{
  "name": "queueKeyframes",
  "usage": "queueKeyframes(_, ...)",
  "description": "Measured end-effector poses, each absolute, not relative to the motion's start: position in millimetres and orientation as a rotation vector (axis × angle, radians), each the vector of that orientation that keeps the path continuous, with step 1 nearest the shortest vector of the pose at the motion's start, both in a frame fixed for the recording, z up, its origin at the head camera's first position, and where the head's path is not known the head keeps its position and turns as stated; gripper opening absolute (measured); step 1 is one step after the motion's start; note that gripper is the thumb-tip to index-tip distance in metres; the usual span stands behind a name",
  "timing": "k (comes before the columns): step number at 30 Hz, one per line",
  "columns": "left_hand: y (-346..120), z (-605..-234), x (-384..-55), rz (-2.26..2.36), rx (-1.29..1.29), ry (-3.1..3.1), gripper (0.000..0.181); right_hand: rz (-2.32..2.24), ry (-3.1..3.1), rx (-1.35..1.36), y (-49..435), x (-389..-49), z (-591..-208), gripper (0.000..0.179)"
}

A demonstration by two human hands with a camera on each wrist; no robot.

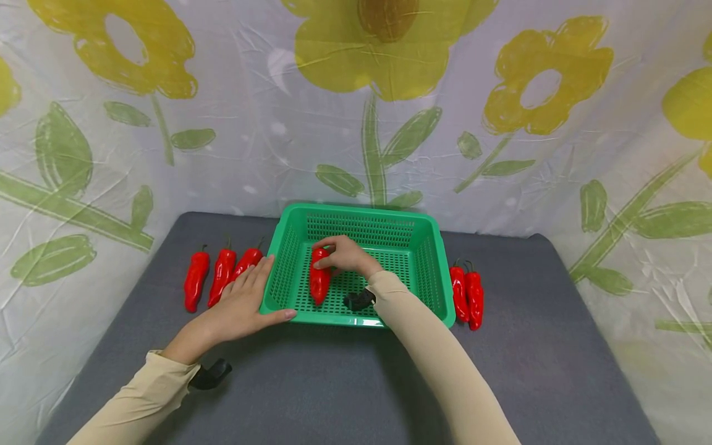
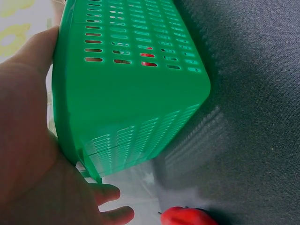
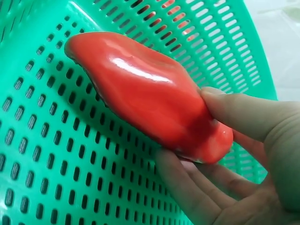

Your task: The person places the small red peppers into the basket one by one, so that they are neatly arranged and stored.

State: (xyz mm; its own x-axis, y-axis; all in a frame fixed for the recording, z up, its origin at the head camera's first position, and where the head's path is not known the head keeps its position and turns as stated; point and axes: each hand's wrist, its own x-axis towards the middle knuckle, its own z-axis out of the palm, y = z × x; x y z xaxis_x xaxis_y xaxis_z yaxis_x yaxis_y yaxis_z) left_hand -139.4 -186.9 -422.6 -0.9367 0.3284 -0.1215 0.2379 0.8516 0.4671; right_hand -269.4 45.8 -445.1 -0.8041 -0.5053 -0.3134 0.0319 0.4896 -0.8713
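While your left-hand grip lies spread with near-straight fingers along the left side of the green, slotted plastic basket, its thumb reaches onto the near rim, a placement that probably steadies the corner. It has hold of nothing else. Your right-hand grip is closed to the width of one glossy red, tapered pepper, thumb on one side and fingers on the other, towards the thick end; that leaves the tip free, pointing down the basket towards you. This pepper is inside the basket, left of the middle; whether its underside touches the slotted floor, you cannot tell.

On the dark grey tabletop, three matching red peppers with green stems lie left of the basket, the nearest to it partly hidden by your left fingers. Two more stemmed red peppers lie side by side just beyond the right wall. All five have their stems away from you, which seems to put those ends within easy reach for a similar hold.
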Motion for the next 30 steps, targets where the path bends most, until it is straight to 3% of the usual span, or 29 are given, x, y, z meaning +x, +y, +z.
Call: queueKeyframes(30, -186, -423, -140, 0.677, 0.426, 2.823, 0.117, -1.313, 2.264, -0.326, 18, -270, -452, 0.046)
